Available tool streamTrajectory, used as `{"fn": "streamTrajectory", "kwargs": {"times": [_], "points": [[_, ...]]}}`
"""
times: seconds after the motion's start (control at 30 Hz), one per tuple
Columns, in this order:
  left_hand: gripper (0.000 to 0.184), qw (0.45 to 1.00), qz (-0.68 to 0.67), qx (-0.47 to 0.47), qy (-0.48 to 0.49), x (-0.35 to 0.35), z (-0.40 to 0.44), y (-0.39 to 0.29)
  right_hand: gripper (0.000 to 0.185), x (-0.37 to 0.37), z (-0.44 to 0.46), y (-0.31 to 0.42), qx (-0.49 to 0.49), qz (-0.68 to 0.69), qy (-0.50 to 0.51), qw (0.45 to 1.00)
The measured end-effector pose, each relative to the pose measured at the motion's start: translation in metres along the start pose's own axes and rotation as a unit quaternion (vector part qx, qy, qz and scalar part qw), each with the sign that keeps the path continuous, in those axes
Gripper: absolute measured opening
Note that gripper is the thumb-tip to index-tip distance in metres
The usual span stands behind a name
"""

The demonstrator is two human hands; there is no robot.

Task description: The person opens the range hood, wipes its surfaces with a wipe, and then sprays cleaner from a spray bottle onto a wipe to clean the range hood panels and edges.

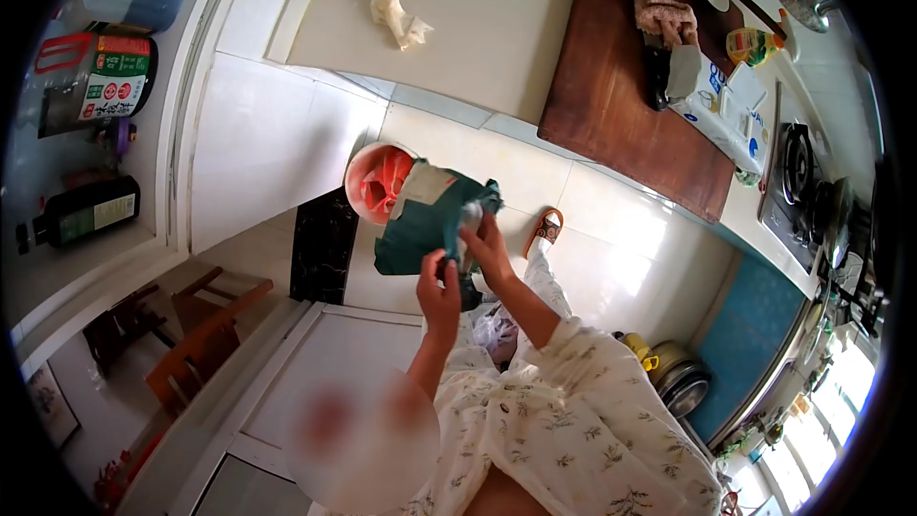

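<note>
A dark green plastic bag (pixel 420 229) with a pale label on it hangs in front of my body. My left hand (pixel 440 298) pinches its near edge. Close beside it, my right hand (pixel 487 250) grips the bag's gathered mouth, where something whitish shows between the fingers, too small to name. Just beyond the bag stands a round bin (pixel 357 193) with a red plastic liner (pixel 387 177), partly hidden by the green bag. What the bag contains cannot be seen.
A pale counter (pixel 478 48) holds a crumpled plastic wrapper (pixel 399 17). On the brown wooden board (pixel 602 105) lie a knife (pixel 657 78) and a pink cloth (pixel 666 19). Bottles (pixel 91 215) fill a shelf at left. A gas stove (pixel 798 167) is at right; pots (pixel 680 377) sit low.
</note>
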State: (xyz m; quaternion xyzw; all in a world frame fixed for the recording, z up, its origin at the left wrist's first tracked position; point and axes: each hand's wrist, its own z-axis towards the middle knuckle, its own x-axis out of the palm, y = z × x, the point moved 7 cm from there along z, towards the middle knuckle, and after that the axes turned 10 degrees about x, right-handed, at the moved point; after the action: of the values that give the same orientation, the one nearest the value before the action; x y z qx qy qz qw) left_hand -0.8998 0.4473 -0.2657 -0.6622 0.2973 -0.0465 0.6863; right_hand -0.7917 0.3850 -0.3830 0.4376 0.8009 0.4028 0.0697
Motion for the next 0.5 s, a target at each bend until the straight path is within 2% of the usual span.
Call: {"fn": "streamTrajectory", "kwargs": {"times": [0.03, 0.07, 0.13, 0.17, 0.27, 0.3, 0.37, 0.4, 0.47, 0.5], "points": [[0.019, 0.999, -0.022, -0.037, -0.001, -0.006, 0.003, 0.005, 0.053, 0.004, -0.017, 0.011, 0.064, 0.026, 0.053, 0.996], [0.019, 0.999, -0.04, -0.02, -0.01, -0.008, 0.005, 0.011, 0.042, 0.008, -0.029, 0.011, 0.128, 0.052, 0.106, 0.985], [0.015, 0.999, -0.035, 0.003, 0.039, -0.001, 0.005, 0.008, 0.035, -0.004, -0.035, -0.019, 0.211, -0.055, 0.154, 0.964], [0.014, 0.998, -0.019, -0.015, 0.062, 0.006, 0.001, 0.007, 0.031, -0.011, -0.034, -0.037, 0.25, -0.108, 0.174, 0.946], [0.012, 0.99, 0.013, 0.008, 0.139, 0.026, -0.012, -0.006, 0.027, -0.023, -0.008, -0.086, 0.156, -0.212, 0.181, 0.948], [0.011, 0.983, 0.023, -0.012, 0.184, 0.037, -0.025, -0.006, 0.027, -0.021, -0.006, -0.095, 0.18, -0.131, 0.192, 0.956], [0.01, 0.982, -0.04, -0.013, 0.183, 0.048, -0.043, -0.007, 0.027, -0.016, -0.009, -0.112, 0.227, 0.036, 0.207, 0.951], [0.01, 0.981, -0.066, -0.02, 0.183, 0.052, -0.045, -0.006, 0.027, -0.014, -0.008, -0.112, 0.245, 0.118, 0.212, 0.939], [0.011, 0.972, -0.061, -0.107, 0.201, 0.043, -0.039, 0.007, 0.027, -0.008, -0.005, -0.109, 0.275, 0.276, 0.219, 0.894], [0.01, 0.98, -0.063, -0.086, 0.168, 0.036, -0.032, 0.016, 0.023, -0.01, -0.008, -0.11, 0.271, 0.265, 0.204, 0.903]]}}
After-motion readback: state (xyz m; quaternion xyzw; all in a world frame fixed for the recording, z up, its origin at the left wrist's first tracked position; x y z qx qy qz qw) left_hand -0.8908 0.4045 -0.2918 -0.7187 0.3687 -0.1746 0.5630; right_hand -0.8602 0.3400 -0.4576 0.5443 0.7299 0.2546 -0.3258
